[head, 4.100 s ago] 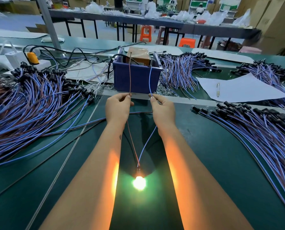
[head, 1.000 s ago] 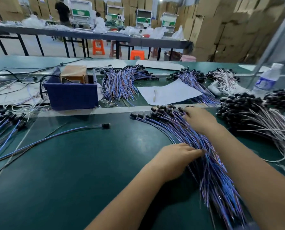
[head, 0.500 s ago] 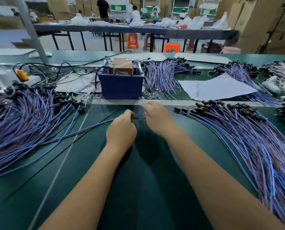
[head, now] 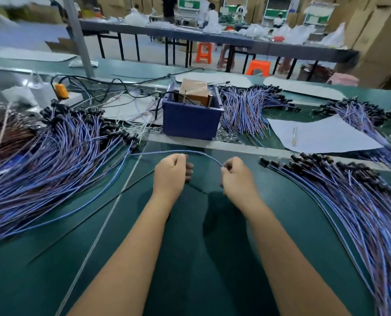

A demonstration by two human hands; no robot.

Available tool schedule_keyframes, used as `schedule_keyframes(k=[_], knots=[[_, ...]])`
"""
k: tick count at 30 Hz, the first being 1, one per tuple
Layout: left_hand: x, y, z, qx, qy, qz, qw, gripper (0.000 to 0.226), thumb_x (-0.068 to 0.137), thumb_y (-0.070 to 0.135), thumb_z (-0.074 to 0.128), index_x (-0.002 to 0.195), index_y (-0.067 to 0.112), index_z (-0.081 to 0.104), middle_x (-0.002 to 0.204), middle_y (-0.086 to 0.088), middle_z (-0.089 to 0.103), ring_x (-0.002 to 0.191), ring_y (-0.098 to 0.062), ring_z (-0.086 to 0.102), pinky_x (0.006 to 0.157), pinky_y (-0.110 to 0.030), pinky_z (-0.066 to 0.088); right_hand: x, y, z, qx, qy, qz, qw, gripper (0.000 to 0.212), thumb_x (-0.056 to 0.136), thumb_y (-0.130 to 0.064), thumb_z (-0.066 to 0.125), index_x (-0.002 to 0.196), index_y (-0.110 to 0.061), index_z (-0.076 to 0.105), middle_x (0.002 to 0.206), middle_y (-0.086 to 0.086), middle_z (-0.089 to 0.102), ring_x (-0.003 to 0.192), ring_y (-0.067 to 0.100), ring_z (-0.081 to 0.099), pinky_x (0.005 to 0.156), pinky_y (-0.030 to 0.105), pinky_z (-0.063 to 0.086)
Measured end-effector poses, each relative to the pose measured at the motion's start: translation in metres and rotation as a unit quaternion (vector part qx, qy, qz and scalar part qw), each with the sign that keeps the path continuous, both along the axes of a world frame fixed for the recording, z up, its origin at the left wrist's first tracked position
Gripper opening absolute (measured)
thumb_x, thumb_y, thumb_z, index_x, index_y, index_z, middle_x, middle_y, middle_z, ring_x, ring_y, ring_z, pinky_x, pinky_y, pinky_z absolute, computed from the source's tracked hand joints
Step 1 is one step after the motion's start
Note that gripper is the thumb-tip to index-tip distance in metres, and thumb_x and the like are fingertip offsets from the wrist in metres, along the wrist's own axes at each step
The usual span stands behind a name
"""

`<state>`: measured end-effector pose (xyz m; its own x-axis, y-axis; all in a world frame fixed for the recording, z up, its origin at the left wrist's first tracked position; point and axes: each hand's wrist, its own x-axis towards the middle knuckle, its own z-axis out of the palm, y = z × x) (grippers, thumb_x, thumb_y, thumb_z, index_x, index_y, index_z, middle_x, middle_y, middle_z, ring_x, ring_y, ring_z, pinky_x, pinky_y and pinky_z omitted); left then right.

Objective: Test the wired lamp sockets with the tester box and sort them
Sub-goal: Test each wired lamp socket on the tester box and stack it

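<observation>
Left hand: my left hand [head: 170, 173] is curling its fingers around a blue wire [head: 199, 153], knuckles up, just above the tabletop [head: 190, 258].
Right hand: my right hand [head: 236, 176] is pinching the same wire at its fingertips, a little apart from the left.
Wire: it is arching between my two hands and trailing off left toward the big pile; I cannot tell where its socket end is lying.
Tester box: the blue tester box [head: 191, 117] is sitting just beyond my hands, past a pale strip, with a brown cardboard piece [head: 194, 91] standing inside.
Left pile: a broad heap of wired sockets [head: 53, 151] is spreading across the left side, black heads pointing toward the box.
Right pile: another bundle of wired sockets [head: 358, 201] is fanning along the right side.
Paper: a white sheet [head: 322, 135] is lying right of the box, a pen [head: 294, 136] resting on it.
</observation>
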<state>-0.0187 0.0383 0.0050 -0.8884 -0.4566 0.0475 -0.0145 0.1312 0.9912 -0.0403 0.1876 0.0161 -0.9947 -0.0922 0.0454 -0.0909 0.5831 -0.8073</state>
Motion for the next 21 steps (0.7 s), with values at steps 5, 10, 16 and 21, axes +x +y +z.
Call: schedule_keyframes(k=[5,10,16,21], knots=[[-0.007,0.011,0.004,0.089,0.060,-0.008,0.994,0.019,0.103,0.016,0.042,0.096,0.010,0.059,0.070,-0.006,0.066,0.054,-0.010,0.060,0.051,-0.022,0.052,0.023,-0.001,0.010,0.094,-0.047,0.221,0.970,0.008,0.073,-0.015,0.058,0.068,-0.021,0.058,0.056,-0.005,0.065,0.053,0.010,0.060,0.060,0.035,0.053],[-0.006,0.007,-0.001,0.055,0.079,-0.040,0.995,0.022,0.097,0.007,0.054,0.118,0.011,0.049,0.072,0.000,0.071,0.060,-0.010,0.063,0.062,-0.027,0.054,0.012,-0.010,0.017,-0.052,-0.045,0.175,0.982,0.034,0.080,-0.041,0.064,0.064,-0.011,0.062,0.058,-0.004,0.059,0.053,0.009,0.049,0.056,0.025,0.042],[-0.007,0.005,-0.007,0.054,0.096,-0.075,0.991,0.012,0.094,0.010,0.062,0.102,0.019,0.062,0.082,0.004,0.076,0.075,-0.006,0.070,0.066,-0.016,0.052,-0.001,-0.038,-0.006,-0.229,0.050,0.018,0.972,0.014,0.094,-0.021,0.061,0.081,-0.017,0.060,0.076,-0.007,0.062,0.067,0.002,0.054,0.068,0.019,0.045],[-0.019,0.005,-0.006,0.043,0.058,-0.075,0.995,0.013,0.093,0.005,0.061,0.092,0.017,0.067,0.086,-0.004,0.073,0.077,-0.013,0.066,0.070,-0.025,0.054,-0.016,-0.040,-0.012,-0.239,0.027,0.007,0.971,0.016,0.093,-0.020,0.063,0.108,-0.017,0.061,0.086,-0.005,0.060,0.079,0.010,0.057,0.072,0.026,0.050]])
